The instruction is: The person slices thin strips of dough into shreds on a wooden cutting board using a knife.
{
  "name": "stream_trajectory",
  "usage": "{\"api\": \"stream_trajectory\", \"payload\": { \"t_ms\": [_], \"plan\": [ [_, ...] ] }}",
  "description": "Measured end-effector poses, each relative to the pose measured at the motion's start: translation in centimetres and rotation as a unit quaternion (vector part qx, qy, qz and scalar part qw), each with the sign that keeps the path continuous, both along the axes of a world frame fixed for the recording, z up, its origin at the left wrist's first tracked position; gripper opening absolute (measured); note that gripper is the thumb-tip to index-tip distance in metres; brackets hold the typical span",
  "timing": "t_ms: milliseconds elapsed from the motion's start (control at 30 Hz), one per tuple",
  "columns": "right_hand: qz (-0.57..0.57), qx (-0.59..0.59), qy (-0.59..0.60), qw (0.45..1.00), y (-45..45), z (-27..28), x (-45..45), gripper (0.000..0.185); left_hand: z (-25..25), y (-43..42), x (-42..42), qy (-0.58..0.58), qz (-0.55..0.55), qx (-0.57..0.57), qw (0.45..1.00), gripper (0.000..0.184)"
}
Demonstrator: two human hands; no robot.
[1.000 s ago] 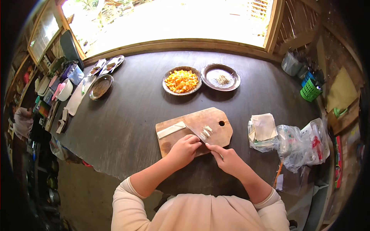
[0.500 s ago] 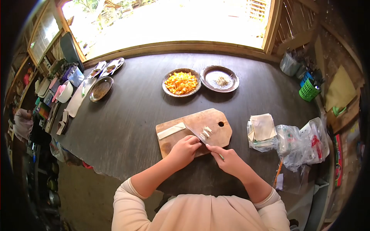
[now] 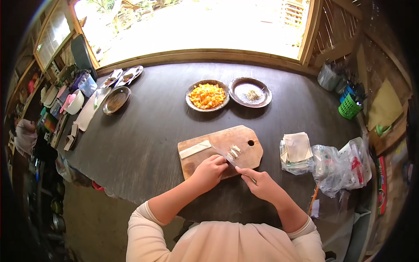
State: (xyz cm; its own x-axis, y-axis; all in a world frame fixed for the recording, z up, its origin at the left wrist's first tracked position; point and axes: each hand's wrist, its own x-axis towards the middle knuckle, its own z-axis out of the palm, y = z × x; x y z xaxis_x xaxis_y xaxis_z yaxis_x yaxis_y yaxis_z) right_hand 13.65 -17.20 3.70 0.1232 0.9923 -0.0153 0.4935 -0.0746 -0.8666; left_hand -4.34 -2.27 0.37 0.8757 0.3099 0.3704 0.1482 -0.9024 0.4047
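Observation:
A wooden cutting board with a hole near its right end lies at the table's near side. My right hand grips a knife, its blade slanting up and left across the board. Curled beside the blade, my left hand rests on the board's near part; whatever its fingers press on is hidden. A pale flat strip lies on the board's left part. Just right of the blade is a small pile of thin pale slivers.
Beyond the board stand a bowl of orange chopped pieces and a brown plate with thin shreds. Square pale sheets and plastic bags lie right. An oval dish is left, a green basket far right.
The view has shifted slightly. My right hand and the knife handle sit a little lower against the board; my left hand stays in nearly the same place.

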Motion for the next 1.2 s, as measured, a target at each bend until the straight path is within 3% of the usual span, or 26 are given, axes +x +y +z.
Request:
{"api": "stream_trajectory", "payload": {
  "t_ms": [200,300,367,500,567,700,867,1200],
  "plan": [
    [-0.002,0.069,-0.015,0.997,0.6,-1.8,0.1,0.031,0.1,-0.2,0.1,0.009,-0.002,0.0,1.0,0.025],
    [-0.003,0.063,-0.024,0.998,0.5,-1.4,-0.2,0.031,0.0,0.0,0.0,0.009,-0.003,0.001,1.0,0.026],
    [-0.003,-0.02,-0.024,0.999,0.0,0.2,0.0,0.03,0.0,-0.1,0.0,0.008,-0.001,-0.009,1.0,0.025],
    [-0.005,-0.017,-0.013,1.0,0.2,-0.9,0.1,0.03,0.0,-0.1,0.0,0.009,-0.003,-0.007,1.0,0.024],
    [0.002,0.098,-0.013,0.995,0.6,-3.0,0.1,0.031,-0.1,-0.2,0.1,0.0,0.001,0.004,1.0,0.024],
    [-0.004,0.09,-0.03,0.995,0.7,-2.0,-0.2,0.031,-0.4,-0.3,0.2,-0.011,0.004,0.01,1.0,0.024],
    [-0.009,-0.017,-0.014,1.0,-0.4,-0.3,0.3,0.03,-0.6,-0.3,0.1,-0.012,0.005,0.004,1.0,0.024],
    [-0.003,0.015,-0.014,1.0,0.0,-0.8,0.2,0.031,-0.3,-0.4,0.1,-0.01,0.012,-0.005,1.0,0.028]
  ]
}}
